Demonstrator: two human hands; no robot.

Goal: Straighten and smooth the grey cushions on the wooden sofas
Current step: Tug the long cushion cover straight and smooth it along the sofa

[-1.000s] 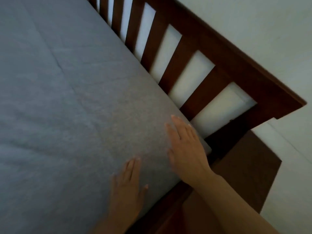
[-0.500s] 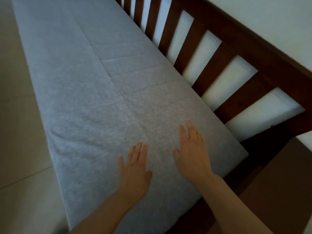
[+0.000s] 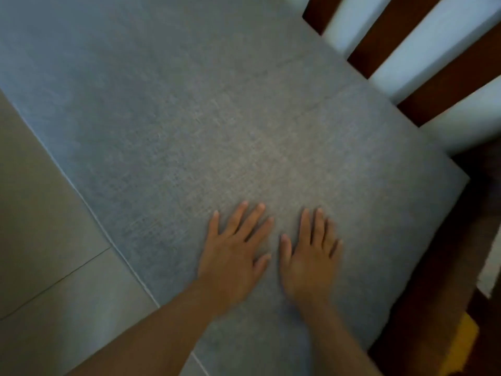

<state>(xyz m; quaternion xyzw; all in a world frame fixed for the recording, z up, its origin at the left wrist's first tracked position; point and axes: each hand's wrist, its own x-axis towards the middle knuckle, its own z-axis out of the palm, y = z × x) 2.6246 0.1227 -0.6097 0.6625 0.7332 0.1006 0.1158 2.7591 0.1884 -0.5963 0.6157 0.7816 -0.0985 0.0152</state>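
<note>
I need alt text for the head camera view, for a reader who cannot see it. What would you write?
Two bare hands, the left hand and the right hand, lie flat side by side, fingers straight, on a grey cushion near its end. Dark wooden slats of the sofa back rise at upper right; pale floor tiles show at left.

Both hands lie flat, side by side, on the grey fabric seat cushion (image 3: pixel 244 131): left hand (image 3: pixel 233 256), right hand (image 3: pixel 309 259). Dark wooden backrest slats (image 3: pixel 444 82) stand behind it; pale tiled floor (image 3: pixel 40 240) lies left.

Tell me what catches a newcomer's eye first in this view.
Two bare hands lie flat, side by side, on the grey cushion: the left hand and the right hand, fingers straight, near its lower end. Dark wooden slats cross the upper right corner.
</note>
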